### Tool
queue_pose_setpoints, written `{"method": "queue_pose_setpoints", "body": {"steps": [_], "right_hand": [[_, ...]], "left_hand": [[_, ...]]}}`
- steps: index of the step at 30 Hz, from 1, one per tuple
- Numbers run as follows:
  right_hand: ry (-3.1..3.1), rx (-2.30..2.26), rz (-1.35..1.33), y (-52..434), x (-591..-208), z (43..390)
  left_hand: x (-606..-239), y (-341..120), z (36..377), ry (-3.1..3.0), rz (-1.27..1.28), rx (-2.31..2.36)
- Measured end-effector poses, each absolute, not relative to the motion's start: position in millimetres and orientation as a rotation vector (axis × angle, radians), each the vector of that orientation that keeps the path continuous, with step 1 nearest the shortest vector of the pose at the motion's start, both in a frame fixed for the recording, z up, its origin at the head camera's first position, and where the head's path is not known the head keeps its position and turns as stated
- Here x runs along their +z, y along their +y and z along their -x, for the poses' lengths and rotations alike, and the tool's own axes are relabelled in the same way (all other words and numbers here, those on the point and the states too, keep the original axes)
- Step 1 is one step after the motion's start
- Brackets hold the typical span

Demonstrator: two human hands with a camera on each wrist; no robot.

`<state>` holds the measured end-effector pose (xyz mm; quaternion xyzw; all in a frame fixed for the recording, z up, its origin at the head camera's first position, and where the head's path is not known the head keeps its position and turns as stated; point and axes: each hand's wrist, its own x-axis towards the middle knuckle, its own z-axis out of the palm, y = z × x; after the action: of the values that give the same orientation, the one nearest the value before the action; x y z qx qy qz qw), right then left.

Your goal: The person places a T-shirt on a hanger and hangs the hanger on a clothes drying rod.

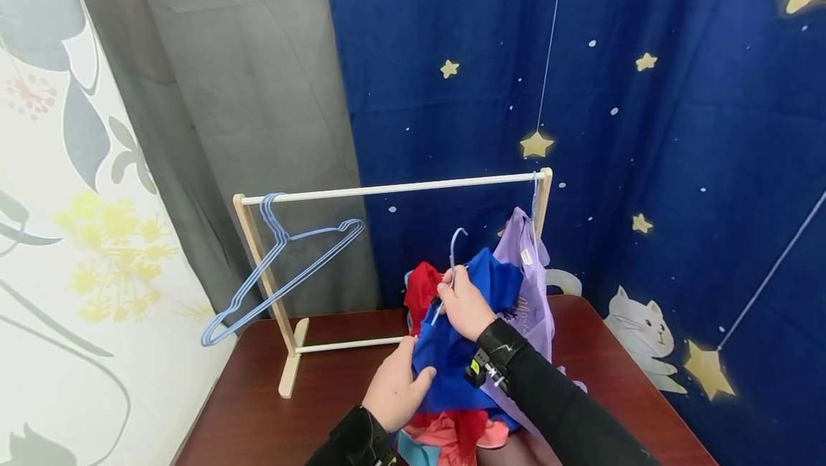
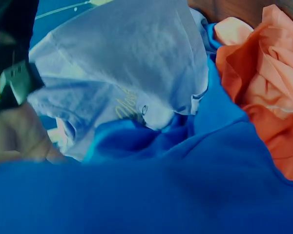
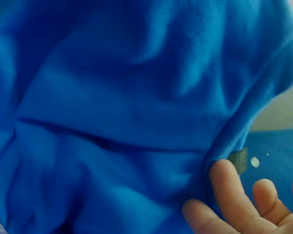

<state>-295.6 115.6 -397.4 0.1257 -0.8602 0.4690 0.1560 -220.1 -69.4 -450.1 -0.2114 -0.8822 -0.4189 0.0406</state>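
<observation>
A light-blue clothes hanger (image 1: 452, 247) stands with its hook up in front of the rack. My right hand (image 1: 466, 305) grips it just below the hook. The hanger's lower part is mostly hidden in a bright blue shirt (image 1: 452, 369). At the shirt's left edge, my left hand (image 1: 396, 388) pinches the cloth between thumb and fingers. In the right wrist view its fingers (image 3: 229, 187) touch the blue fabric beside a small dark tag (image 3: 239, 160). Blue cloth (image 2: 146, 195) fills the front of the left wrist view.
A wooden rack (image 1: 387, 189) stands on the brown table (image 1: 348, 387). Several bare blue hangers (image 1: 284, 236) hang at its left end, a lavender garment (image 1: 532, 287) at its right. Red cloth (image 1: 422, 294) and coral cloth (image 1: 445, 434) lie around the shirt. Curtains (image 1: 464, 122) stand behind.
</observation>
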Motion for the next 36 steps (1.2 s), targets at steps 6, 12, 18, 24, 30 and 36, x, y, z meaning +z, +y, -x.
{"method": "queue_pose_setpoints", "body": {"steps": [6,12,18,24,30,36], "right_hand": [[-2.388,1.547,-0.304,138,-375,307],[-2.384,1.558,-0.301,155,-361,317],[-2.324,1.496,-0.245,172,-351,325],[-2.289,1.594,-0.227,183,-344,335],[-2.340,1.613,-0.212,196,-331,343],[-2.487,1.347,-0.201,213,-320,349]], "left_hand": [[-445,-65,206,-2.720,0.749,-1.104],[-445,-59,202,-2.643,0.873,-1.110],[-447,-48,204,-2.543,0.940,-1.165],[-443,-19,214,-2.455,1.026,-1.283],[-434,9,225,-2.428,1.033,-1.315],[-420,28,235,-2.443,1.012,-1.437]]}}
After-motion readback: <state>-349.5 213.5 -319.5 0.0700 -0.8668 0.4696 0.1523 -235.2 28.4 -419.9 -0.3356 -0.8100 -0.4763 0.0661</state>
